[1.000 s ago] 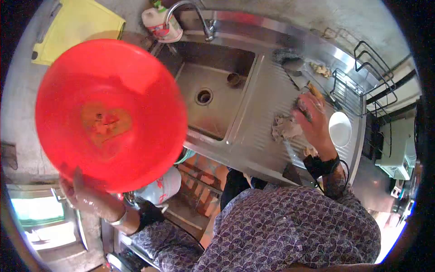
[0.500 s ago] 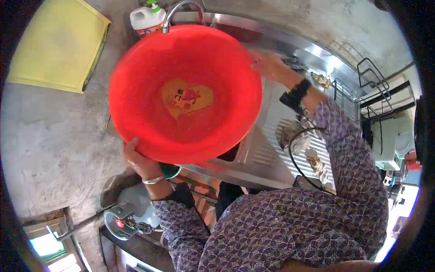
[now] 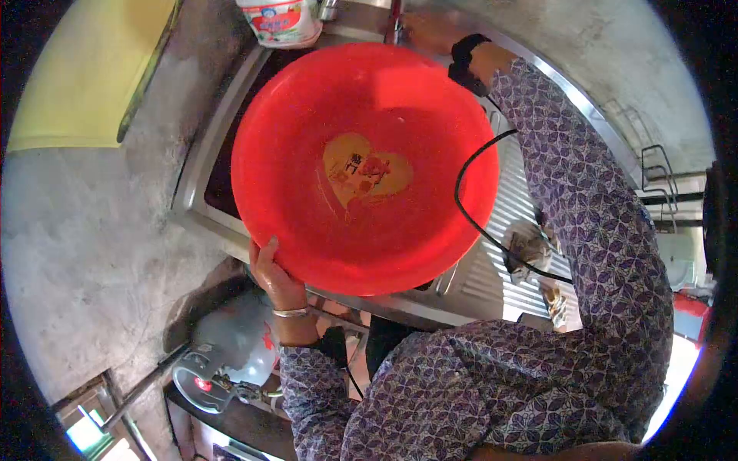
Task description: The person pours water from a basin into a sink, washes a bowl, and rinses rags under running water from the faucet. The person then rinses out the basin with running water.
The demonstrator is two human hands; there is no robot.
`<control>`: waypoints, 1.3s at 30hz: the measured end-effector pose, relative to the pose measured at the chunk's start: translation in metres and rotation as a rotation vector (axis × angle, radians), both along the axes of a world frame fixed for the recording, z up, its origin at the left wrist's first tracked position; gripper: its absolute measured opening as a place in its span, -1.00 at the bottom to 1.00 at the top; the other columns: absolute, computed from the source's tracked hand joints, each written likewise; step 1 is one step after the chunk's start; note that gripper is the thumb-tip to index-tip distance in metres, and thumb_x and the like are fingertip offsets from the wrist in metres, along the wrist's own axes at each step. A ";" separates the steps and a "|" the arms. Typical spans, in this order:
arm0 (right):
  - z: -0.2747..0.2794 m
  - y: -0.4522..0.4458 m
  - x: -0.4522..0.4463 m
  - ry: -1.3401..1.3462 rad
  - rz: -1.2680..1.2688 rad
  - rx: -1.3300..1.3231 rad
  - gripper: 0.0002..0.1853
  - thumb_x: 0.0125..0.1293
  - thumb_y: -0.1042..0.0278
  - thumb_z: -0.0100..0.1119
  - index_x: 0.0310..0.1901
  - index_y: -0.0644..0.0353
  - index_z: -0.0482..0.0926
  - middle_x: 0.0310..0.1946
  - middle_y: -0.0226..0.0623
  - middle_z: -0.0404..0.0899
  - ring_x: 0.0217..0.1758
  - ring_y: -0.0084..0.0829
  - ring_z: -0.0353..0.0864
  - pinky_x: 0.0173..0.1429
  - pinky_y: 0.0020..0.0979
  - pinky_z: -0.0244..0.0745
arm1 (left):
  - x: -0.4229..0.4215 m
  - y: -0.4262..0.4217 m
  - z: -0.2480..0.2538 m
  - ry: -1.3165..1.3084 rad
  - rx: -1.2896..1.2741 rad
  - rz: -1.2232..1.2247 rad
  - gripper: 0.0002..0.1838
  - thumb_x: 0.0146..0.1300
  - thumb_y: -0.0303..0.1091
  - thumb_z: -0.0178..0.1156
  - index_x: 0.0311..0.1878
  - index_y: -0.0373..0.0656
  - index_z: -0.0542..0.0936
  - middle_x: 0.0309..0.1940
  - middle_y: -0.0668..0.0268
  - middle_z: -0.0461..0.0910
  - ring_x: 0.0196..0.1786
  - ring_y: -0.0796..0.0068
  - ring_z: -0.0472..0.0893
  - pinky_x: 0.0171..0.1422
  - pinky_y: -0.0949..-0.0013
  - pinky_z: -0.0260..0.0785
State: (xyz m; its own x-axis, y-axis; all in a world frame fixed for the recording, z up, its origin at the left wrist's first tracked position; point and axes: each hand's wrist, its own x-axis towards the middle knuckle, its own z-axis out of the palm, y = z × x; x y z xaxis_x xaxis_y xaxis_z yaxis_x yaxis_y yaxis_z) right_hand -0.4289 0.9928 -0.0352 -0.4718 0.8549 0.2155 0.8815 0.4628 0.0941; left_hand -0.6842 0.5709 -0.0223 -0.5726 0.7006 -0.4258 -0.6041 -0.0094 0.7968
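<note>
A large red plastic basin (image 3: 292,192) with a heart-shaped yellow print on its bottom is held tilted over the steel sink (image 3: 206,173). My left hand (image 3: 275,275) grips its lower left rim, thumb over the edge. My right hand (image 3: 430,32) is off the basin, beyond its upper rim, next to a shiny upright metal part (image 3: 394,23) that looks like the tap's stem. Its fingers are blurred and partly cut off by the dim surroundings, so their grip is unclear. A black cable (image 3: 460,188) hangs across the basin's right side.
A white bottle (image 3: 283,23) with a red label stands behind the sink. Crumpled items (image 3: 529,250) lie on the ribbed drainboard (image 3: 492,288). A grey gas cylinder (image 3: 231,338) is at lower left, a yellow board (image 3: 77,77) at upper left, a wire rack (image 3: 657,173) at right.
My right hand has let go of the basin's right rim and moved up towards the tap. The view has shifted, and the basin appears further right, with my left hand still on it.
</note>
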 end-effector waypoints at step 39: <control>0.121 -0.224 0.262 0.239 -0.247 -0.913 -0.60 0.19 0.25 0.09 0.05 0.23 0.39 -0.51 -0.39 0.44 -0.47 -0.50 0.43 -0.38 -0.41 0.41 | 0.035 0.012 -0.042 0.517 -0.238 -0.383 -0.50 0.09 -0.24 0.08 0.05 -0.36 0.35 -0.02 0.09 0.42 0.01 0.19 0.44 0.09 0.20 0.32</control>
State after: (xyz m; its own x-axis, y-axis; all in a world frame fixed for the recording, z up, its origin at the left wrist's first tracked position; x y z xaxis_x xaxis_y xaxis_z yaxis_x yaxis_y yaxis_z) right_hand -0.1665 0.7686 0.0858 -0.2868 0.8095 -0.5123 0.9126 0.0683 -0.4031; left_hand -0.6490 0.5831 -0.0641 -0.4740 0.8156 -0.3319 -0.0710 0.3403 0.9376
